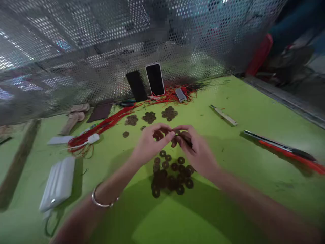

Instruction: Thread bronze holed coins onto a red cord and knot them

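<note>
My left hand (152,142) and my right hand (195,149) meet above the green table (241,159), fingertips pinched together on small dark round coins with centre holes. The picture is smeared, so what sits between the fingers is hard to make out. A loose pile of the same brown coins (171,176) lies just below my hands. Further back lie three small clusters of coins (149,117). A silver bracelet (101,201) circles my left wrist.
Red cords (101,127) trail across the table's left and back. Two phones (155,79) lean on the perforated metal screen (101,51). A white power bank (58,183) lies left, a small white device (92,138) near the cords. A wooden stick (224,116) and a red-and-black tool (284,150) lie right.
</note>
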Demonstrator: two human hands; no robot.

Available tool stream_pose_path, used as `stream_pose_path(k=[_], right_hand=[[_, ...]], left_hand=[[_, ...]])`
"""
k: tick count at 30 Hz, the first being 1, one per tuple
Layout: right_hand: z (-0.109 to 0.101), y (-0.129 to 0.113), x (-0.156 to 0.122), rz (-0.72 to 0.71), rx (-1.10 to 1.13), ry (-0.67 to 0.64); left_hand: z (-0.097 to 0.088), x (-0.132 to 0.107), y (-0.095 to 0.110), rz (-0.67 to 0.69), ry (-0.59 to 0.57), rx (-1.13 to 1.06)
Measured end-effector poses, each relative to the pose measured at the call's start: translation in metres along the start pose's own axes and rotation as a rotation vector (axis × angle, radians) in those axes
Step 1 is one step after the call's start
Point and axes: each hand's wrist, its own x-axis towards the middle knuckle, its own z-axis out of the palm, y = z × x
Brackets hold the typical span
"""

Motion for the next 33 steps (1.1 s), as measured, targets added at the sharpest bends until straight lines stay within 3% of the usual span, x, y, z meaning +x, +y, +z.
stream_pose_path(k=[4, 7, 11, 15, 22, 28, 31, 33], right_hand=[[0.003, 0.000, -0.001, 0.006, -0.010, -0.026], [0.004, 0.001, -0.002, 0.046, -0.017, -0.010], [0.003, 0.001, -0.001, 0.077, -0.008, 0.028], [0.003, 0.000, 0.000, 0.092, -0.005, 0.064], [0.003, -0.003, -0.002, 0.139, 0.049, 0.091], [0.003, -0.004, -0.001, 0.113, -0.037, 0.112], [0.003, -0.003, 0.000, 0.089, -0.056, 0.124], [0.003, -0.002, 0.000, 0.085, -0.064, 0.121]], left_hand=[[0.001, 0.003, 0.000, -0.042, 0.000, -0.081], [0.002, 0.003, 0.001, -0.124, 0.028, -0.278], [0.004, 0.001, 0.001, -0.261, -0.020, -0.487], [0.008, -0.002, 0.000, -0.292, -0.040, -0.582], [0.013, -0.007, 0.000, -0.292, 0.003, -0.544], [0.016, -0.010, -0.005, -0.297, -0.017, -0.510], [0.018, -0.012, -0.004, -0.252, -0.037, -0.403], [0.018, -0.012, -0.001, -0.189, 0.010, -0.297]])
